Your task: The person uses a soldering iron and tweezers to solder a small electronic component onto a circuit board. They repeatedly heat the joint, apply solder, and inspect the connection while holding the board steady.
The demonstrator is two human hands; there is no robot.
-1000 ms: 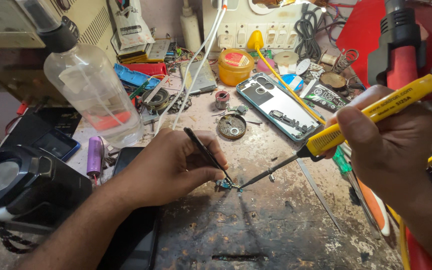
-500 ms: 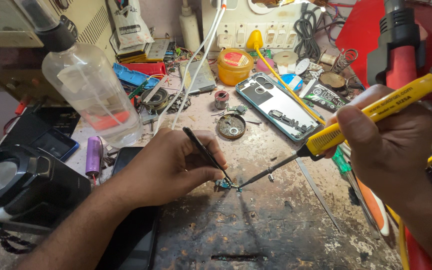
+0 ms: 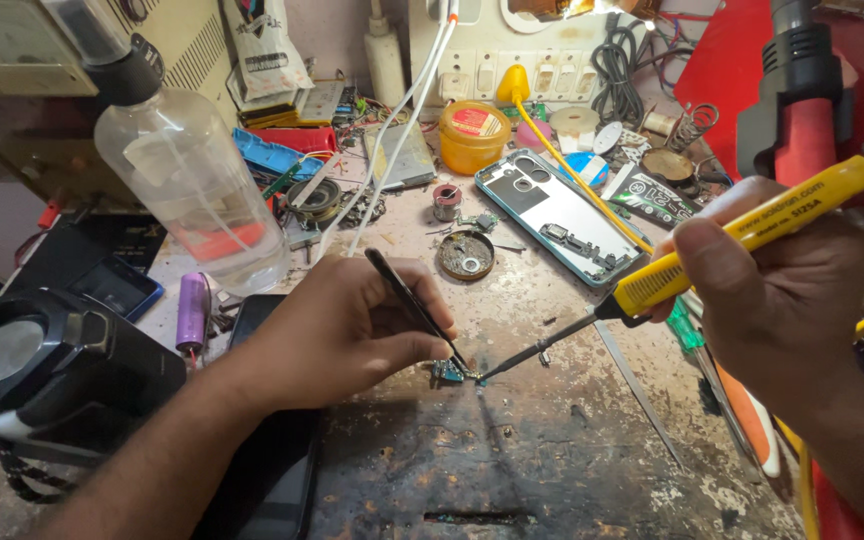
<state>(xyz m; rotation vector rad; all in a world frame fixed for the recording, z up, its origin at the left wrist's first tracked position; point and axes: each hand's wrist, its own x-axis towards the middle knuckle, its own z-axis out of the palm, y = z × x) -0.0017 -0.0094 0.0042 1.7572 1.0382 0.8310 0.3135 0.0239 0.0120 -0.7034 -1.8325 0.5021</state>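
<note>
My left hand [image 3: 337, 325] pinches black tweezers [image 3: 414, 305] whose tips press a tiny green circuit board [image 3: 447, 372] onto the scarred workbench [image 3: 512, 460]. My right hand [image 3: 777, 285] grips a yellow soldering iron [image 3: 742, 235]. Its dark metal tip [image 3: 482, 377] touches the small board right beside the tweezer tips.
An opened phone back frame [image 3: 562, 215] lies beyond the work spot, with a yellow tin [image 3: 474, 135] and a round metal dish [image 3: 466, 254] near it. A clear plastic bottle [image 3: 192, 180] stands at left. A black fan [image 3: 32, 370] and a dark phone [image 3: 272, 480] sit at lower left. A metal blade [image 3: 637, 385] lies right.
</note>
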